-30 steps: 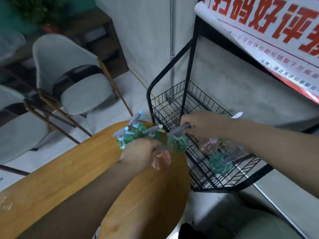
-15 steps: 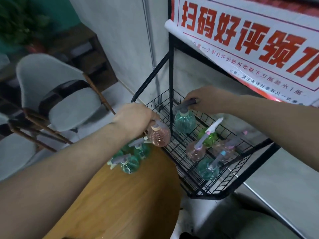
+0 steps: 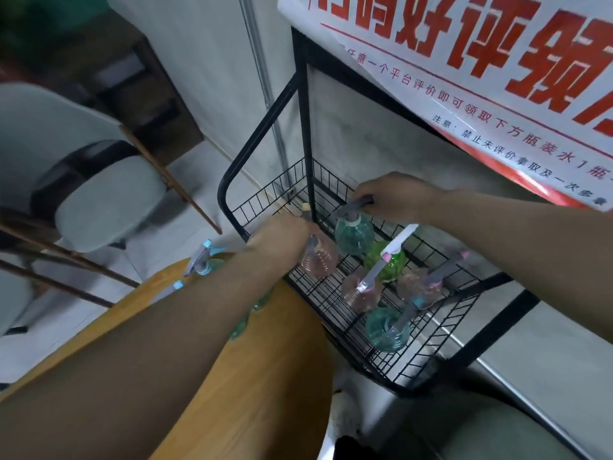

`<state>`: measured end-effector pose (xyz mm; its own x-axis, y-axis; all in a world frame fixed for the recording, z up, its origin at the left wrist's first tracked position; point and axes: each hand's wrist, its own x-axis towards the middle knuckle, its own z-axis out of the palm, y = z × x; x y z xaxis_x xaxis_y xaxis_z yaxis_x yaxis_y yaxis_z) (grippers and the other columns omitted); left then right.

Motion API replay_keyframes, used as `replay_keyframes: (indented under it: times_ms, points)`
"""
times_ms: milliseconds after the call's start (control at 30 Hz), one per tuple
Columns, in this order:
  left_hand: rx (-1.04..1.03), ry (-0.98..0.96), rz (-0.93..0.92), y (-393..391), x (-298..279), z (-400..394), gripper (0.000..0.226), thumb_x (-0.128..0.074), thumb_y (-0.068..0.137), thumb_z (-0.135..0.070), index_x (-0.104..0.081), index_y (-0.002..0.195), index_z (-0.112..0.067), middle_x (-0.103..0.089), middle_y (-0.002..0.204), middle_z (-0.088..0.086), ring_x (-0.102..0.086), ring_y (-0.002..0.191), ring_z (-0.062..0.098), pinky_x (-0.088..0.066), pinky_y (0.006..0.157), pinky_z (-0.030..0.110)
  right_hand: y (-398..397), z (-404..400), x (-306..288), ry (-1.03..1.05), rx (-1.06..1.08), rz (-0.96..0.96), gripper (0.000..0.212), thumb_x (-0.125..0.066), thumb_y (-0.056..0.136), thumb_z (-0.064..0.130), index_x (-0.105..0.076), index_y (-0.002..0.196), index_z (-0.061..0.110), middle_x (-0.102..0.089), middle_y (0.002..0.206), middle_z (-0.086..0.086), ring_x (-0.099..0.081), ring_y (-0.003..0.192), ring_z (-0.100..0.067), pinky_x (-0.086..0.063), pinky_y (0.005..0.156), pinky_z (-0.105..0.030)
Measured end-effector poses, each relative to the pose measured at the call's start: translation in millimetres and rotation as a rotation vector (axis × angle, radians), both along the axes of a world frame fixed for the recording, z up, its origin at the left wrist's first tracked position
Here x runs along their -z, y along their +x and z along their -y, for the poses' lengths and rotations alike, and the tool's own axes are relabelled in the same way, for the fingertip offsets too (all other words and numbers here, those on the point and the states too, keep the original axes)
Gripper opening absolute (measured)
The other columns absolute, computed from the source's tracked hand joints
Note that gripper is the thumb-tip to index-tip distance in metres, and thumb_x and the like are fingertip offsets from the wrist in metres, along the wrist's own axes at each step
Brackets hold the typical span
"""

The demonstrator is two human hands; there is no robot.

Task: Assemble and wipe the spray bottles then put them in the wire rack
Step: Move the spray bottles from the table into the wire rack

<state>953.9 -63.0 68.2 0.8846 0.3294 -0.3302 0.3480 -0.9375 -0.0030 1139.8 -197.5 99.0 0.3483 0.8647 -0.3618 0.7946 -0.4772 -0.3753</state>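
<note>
Both bottles are being lowered further into the black wire rack (image 3: 431,353): the round pink plastic spray bottle (image 3: 319,260) is being gripped by the left hand (image 3: 282,242), the teal one (image 3: 353,234) by the right hand (image 3: 394,199), above four bottles already lying inside.

Black metal wire rack (image 3: 335,313), translucent ribbed plastic bottles (image 3: 386,330), smooth wooden table (image 3: 265,376).

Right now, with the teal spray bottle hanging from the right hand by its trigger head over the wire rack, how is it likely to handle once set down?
The teal spray bottle looks light: the right hand carries it by the sprayer alone. Its rounded, ribbed body under a tall head probably tips easily on the wire rack, where the other bottles appear to lean. Thin clear plastic likely flexes rather than breaks.
</note>
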Motion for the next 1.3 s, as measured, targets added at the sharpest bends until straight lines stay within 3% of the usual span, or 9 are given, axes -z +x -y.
replay_keyframes:
  times_ms: [100, 167, 367, 467, 600, 833, 1000, 1167, 1300]
  points:
    - [-0.045, -0.083, -0.064, 10.0, 8.4, 11.9, 0.009, -0.065, 0.095, -0.041, -0.069, 0.099, -0.035, -0.061, 0.083, -0.01, -0.06, 0.082, 0.012, -0.057, 0.065, 0.029, 9.6, 1.7, 16.6, 0.001, -0.008, -0.029, 0.019, -0.054, 0.098, 0.022, -0.068, 0.106, 0.032, -0.061, 0.08, 0.009, -0.051, 0.067, -0.004, -0.038, 0.056, -0.024]
    - [-0.05, -0.098, -0.054, 14.4, 21.2, 15.8, 0.023, -0.064, 0.092, -0.053, -0.073, 0.104, -0.037, -0.057, 0.072, -0.012, -0.059, 0.073, 0.008, -0.05, 0.054, 0.023, 15.6, 1.8, 27.3, -0.013, -0.017, -0.029, 0.019, -0.054, 0.097, 0.021, -0.068, 0.107, 0.032, -0.06, 0.082, 0.01, -0.052, 0.069, -0.004, -0.039, 0.058, -0.025]
    - [-0.03, -0.103, -0.014, 19.7, 43.3, 17.6, 0.028, -0.054, 0.106, -0.031, -0.064, 0.13, -0.039, -0.069, 0.102, 0.002, -0.066, 0.093, 0.021, -0.061, 0.075, 0.036, 30.1, 2.9, 54.0, -0.045, -0.04, -0.048, 0.018, -0.054, 0.098, 0.02, -0.068, 0.107, 0.028, -0.064, 0.091, 0.006, -0.056, 0.077, -0.009, -0.042, 0.063, -0.026]
    - [-0.036, -0.1, 0.037, 22.8, 53.3, 19.3, 0.035, -0.061, 0.101, -0.021, -0.062, 0.133, -0.034, -0.068, 0.099, 0.002, -0.067, 0.091, 0.022, -0.062, 0.076, 0.039, 35.7, 4.3, 65.7, -0.073, -0.054, -0.042, 0.023, -0.053, 0.097, 0.017, -0.068, 0.11, 0.027, -0.066, 0.096, 0.002, -0.059, 0.086, -0.016, -0.043, 0.065, -0.027]
    - [-0.044, -0.148, 0.072, 28.0, 59.2, 24.3, 0.029, -0.066, 0.098, -0.018, -0.069, 0.125, -0.028, -0.068, 0.106, 0.0, -0.067, 0.094, 0.02, -0.061, 0.08, 0.039, 45.1, 1.7, 70.2, -0.086, -0.068, -0.004, 0.031, -0.05, 0.097, 0.014, -0.068, 0.119, 0.025, -0.069, 0.111, -0.002, -0.061, 0.102, -0.023, -0.049, 0.089, -0.036]
    - [-0.041, -0.176, 0.111, 26.4, 65.4, 20.7, 0.025, -0.06, 0.1, -0.013, -0.071, 0.118, -0.027, -0.063, 0.1, -0.003, -0.065, 0.091, 0.019, -0.059, 0.081, 0.038, 50.7, -3.6, 68.6, -0.12, -0.137, 0.086, 0.03, -0.045, 0.1, 0.016, -0.068, 0.118, 0.023, -0.068, 0.106, -0.007, -0.061, 0.096, -0.025, -0.045, 0.077, -0.032]
    - [-0.031, -0.183, 0.135, 24.4, 68.7, 19.4, 0.023, -0.063, 0.099, -0.015, -0.069, 0.118, -0.025, -0.065, 0.108, -0.003, -0.064, 0.096, 0.018, -0.058, 0.084, 0.038, 50.4, -3.4, 65.5, -0.109, -0.126, 0.085, 0.03, -0.049, 0.097, 0.014, -0.068, 0.118, 0.024, -0.069, 0.109, -0.006, -0.062, 0.097, -0.025, -0.05, 0.084, -0.038]
    - [-0.044, -0.208, 0.151, 24.1, 61.0, 22.9, 0.02, -0.065, 0.098, -0.014, -0.07, 0.115, -0.023, -0.061, 0.125, 0.003, -0.068, 0.105, 0.028, -0.06, 0.084, 0.041, 50.2, 1.4, 62.4, -0.04, -0.098, 0.038, 0.037, -0.061, 0.091, 0.01, -0.064, 0.127, 0.02, -0.062, 0.123, -0.006, -0.053, 0.113, -0.024, -0.045, 0.096, -0.038]
    - [-0.066, -0.227, 0.133, 17.3, 48.4, 22.5, 0.019, -0.061, 0.1, -0.019, -0.069, 0.116, -0.024, -0.051, 0.144, 0.005, -0.064, 0.118, 0.026, -0.059, 0.089, 0.038, 47.9, 1.1, 52.1, -0.002, -0.067, 0.049, 0.052, -0.06, 0.094, 0.014, -0.049, 0.144, 0.022, -0.05, 0.144, -0.002, -0.042, 0.132, -0.022, -0.034, 0.1, -0.027]
